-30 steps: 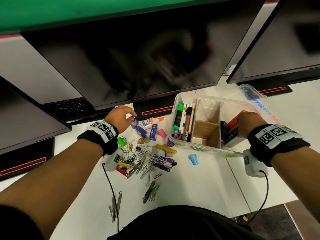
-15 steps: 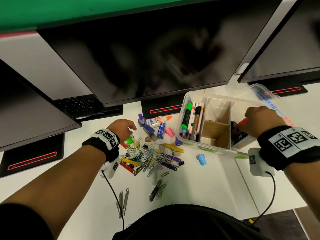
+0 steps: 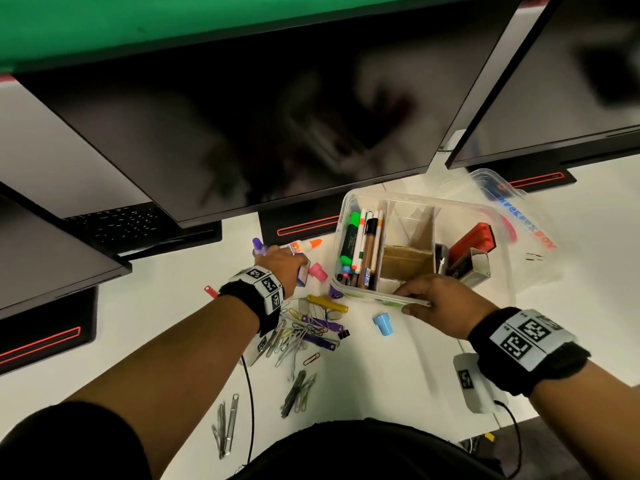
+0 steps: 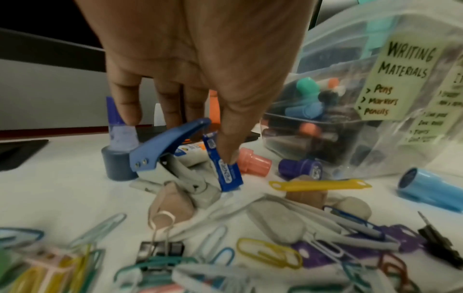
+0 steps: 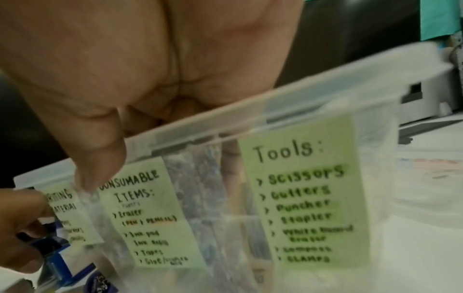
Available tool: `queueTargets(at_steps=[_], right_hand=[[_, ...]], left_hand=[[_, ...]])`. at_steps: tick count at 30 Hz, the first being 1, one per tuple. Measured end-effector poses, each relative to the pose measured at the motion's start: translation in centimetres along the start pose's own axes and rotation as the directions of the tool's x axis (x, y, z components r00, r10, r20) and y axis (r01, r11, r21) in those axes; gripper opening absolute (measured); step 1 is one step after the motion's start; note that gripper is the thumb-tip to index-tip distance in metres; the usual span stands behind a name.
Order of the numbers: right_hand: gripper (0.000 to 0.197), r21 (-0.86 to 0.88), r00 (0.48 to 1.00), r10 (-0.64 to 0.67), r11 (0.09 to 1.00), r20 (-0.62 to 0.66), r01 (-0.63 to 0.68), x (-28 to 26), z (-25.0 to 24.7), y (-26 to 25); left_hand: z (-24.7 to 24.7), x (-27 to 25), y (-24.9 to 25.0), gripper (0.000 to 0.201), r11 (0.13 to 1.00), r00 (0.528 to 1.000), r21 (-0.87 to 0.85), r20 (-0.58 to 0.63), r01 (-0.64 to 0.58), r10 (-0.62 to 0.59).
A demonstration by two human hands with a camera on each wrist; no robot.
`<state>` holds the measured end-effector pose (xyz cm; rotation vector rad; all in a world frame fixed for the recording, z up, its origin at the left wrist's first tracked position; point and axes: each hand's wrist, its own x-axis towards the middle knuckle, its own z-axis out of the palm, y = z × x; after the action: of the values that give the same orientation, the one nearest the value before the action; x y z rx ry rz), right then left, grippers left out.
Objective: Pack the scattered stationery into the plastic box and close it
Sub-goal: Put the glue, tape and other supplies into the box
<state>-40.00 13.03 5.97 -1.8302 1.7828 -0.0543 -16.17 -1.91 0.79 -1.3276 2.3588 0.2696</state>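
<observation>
Two hands low over table (image 3: 398, 368). Left hand (image 3: 281, 263), fingers down, pinches blue staple pack (image 4: 225, 170) beside punch (image 4: 165, 146). Right hand (image 3: 438, 303) clamps box (image 3: 498, 271) near rim, thumb outside; box right of left grip.

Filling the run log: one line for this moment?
left hand: pinching blue staple box | right hand: gripping plastic box rim | lid off

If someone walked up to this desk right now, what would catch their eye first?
Probably the bright jumble of coloured paper clips strewn over the white desk in front of the person. The left hand reaches into its far edge, thumb on a small blue staple box. To the right, the right hand grips the near rim of the clear plastic box, which bears green handwritten labels.
</observation>
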Motion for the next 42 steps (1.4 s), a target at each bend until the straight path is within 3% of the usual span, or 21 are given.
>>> queueTargets(at_steps=[4, 13, 17, 20, 22, 25, 28, 32, 35, 37, 40, 42], right_hand=[[0.024, 0.058, 0.999, -0.028, 0.998, -0.044, 0.030, 0.0, 0.5, 0.3], [0.024, 0.065, 0.998, -0.024, 0.997, -0.059, 0.028, 0.0, 0.7, 0.2], [0.025, 0.054, 1.000, 0.005, 0.999, -0.021, -0.004, -0.1, 0.0, -0.2], [0.026, -0.005, 0.988, 0.064, 0.998, -0.140, -0.065, -0.1, -1.4, -1.5], [0.026, 0.008, 0.966, 0.062, 0.998, -0.250, -0.062, 0.0, -2.5, -2.7], [0.037, 0.124, 0.955, -0.009, 0.991, -0.297, 0.048, 0.3, -3.9, -4.9], [0.049, 0.225, 0.964, -0.043, 0.969, -0.262, 0.105, 0.5, -4.5, -6.7], [0.027, 0.280, 0.935, -0.030, 0.950, -0.354, 0.136, 0.3, -4.2, -7.1], [0.017, 0.360, 0.929, 0.079, 0.931, -0.361, 0.061, 0.2, -4.7, -5.6], [0.015, 0.460, 0.891, 0.205, 0.888, -0.405, 0.005, 0.3, -5.6, -3.9], [0.021, 0.489, 0.768, 0.406, 0.861, -0.495, -0.139, 0.6, -7.4, -1.1], [0.027, 0.456, 0.714, 0.497, 0.846, -0.493, -0.274, 1.1, -7.8, 0.8]], left_hand=[[0.2, 0.2, -0.2, 0.047, 0.983, 0.999, -0.179, -0.033, 0.037, -0.043], [-1.1, -1.4, -1.7, 0.034, 0.965, 0.988, -0.233, -0.071, 0.119, -0.139], [-2.0, -2.0, -3.0, 0.029, 0.915, 0.959, -0.385, -0.195, 0.120, -0.208], [-3.9, -2.5, -3.4, 0.026, 0.806, 0.920, -0.588, -0.280, 0.060, -0.273], [-5.8, -3.0, -3.0, 0.023, 0.695, 0.925, -0.719, -0.257, 0.010, -0.279], [-8.5, -4.1, -1.3, 0.026, 0.473, 0.974, -0.878, -0.165, -0.073, -0.157], [-10.2, -4.9, 1.4, 0.025, 0.302, 0.989, -0.943, -0.148, -0.137, -0.014], [-10.5, -4.8, 4.3, 0.022, 0.168, 0.986, -0.972, -0.161, -0.167, 0.048], [-10.2, -4.3, 5.0, 0.014, 0.082, 0.981, -0.979, -0.179, -0.185, 0.078], [-9.6, -3.6, 5.0, 0.011, 0.164, 0.974, -0.960, -0.228, -0.227, 0.014], [-7.9, -2.1, 4.6, 0.028, 0.531, 0.959, -0.825, -0.273, -0.193, -0.075], [-6.8, -1.6, 4.6, 0.049, 0.664, 0.974, -0.740, -0.215, -0.111, -0.077]])
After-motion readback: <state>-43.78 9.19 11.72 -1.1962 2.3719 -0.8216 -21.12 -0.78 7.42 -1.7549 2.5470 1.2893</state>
